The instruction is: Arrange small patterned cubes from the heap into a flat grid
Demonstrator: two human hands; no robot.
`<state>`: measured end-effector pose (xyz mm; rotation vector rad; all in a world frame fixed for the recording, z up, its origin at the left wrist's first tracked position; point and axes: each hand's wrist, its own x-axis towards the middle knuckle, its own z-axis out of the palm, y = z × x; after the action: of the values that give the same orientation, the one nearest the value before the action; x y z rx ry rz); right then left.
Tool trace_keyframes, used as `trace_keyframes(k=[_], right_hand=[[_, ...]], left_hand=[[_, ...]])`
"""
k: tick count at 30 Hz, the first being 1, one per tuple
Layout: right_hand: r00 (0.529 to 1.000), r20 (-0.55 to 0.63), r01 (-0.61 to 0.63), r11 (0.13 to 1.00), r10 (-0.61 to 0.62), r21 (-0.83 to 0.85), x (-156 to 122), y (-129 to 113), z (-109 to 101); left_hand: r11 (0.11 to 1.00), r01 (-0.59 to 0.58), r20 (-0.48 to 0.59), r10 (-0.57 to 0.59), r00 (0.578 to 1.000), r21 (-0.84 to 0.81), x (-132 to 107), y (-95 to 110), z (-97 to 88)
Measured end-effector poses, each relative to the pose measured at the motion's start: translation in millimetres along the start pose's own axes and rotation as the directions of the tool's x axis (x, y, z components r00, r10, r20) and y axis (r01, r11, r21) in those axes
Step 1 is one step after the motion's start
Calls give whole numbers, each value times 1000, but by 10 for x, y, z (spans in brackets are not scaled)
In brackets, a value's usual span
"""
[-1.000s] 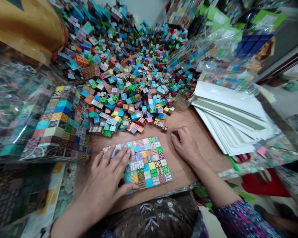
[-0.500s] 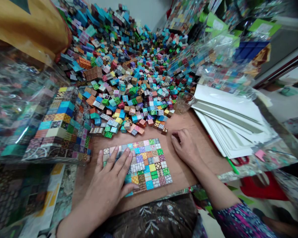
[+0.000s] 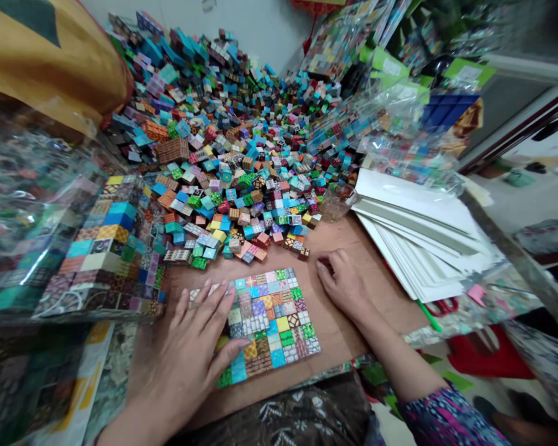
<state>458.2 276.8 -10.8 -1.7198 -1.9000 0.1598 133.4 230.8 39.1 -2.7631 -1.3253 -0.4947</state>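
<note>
Taking the flat grid of patterned cubes [image 3: 270, 319] on the wooden tabletop [image 3: 348, 334] as the landmark, the far left holds a crinkled clear plastic bag [image 3: 32, 210] full of packed cubes, with an orange-yellow cloth [image 3: 41, 56] above it. Nearer the grid, just to its left, sits a wrapped block of cubes [image 3: 111, 254] in neat rows, its edge well short of the grid.

The left hand [image 3: 190, 353] lies flat and spread wide, palm down, covering the grid's left part; its fingertips reach the upper left tiles and the thumb rests across the lower middle rows. It holds nothing.

Behind the grid rises a great loose heap of coloured cubes [image 3: 232, 155], sloping up toward the wall; its nearest stragglers lie just beyond the grid's far edge, crowding that side.

To the right of the grid, apart from it on bare wood, the right hand [image 3: 346, 285] rests with fingers curled narrow, knuckles up, fingertips near the heap's last stray cubes. Whether it pinches anything cannot be told. Its patterned sleeve [image 3: 446, 415] shows at the lower right.

Beyond that hand stands a small clear cup [image 3: 335, 201] at the heap's edge. Further right lies a fanned stack of white card sheets [image 3: 428, 235], with more bagged cubes [image 3: 400, 136] behind it and red-handled scissors [image 3: 446, 305] peeking out at its near edge.
</note>
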Motion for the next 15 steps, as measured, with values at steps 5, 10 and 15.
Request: trace_keyframes(k=[5, 10, 15], right_hand=[[1000, -17, 6, 1000, -6, 20, 9, 13, 3], [1000, -2, -10, 998, 10, 70, 8, 21, 0], [998, 11, -66, 988, 65, 140, 14, 60, -14]], left_hand=[[994, -1, -83, -8, 997, -109, -55, 35, -82], [976, -3, -132, -27, 991, -219, -159, 78, -143], [971, 5, -190, -51, 980, -239, -226, 80, -214]])
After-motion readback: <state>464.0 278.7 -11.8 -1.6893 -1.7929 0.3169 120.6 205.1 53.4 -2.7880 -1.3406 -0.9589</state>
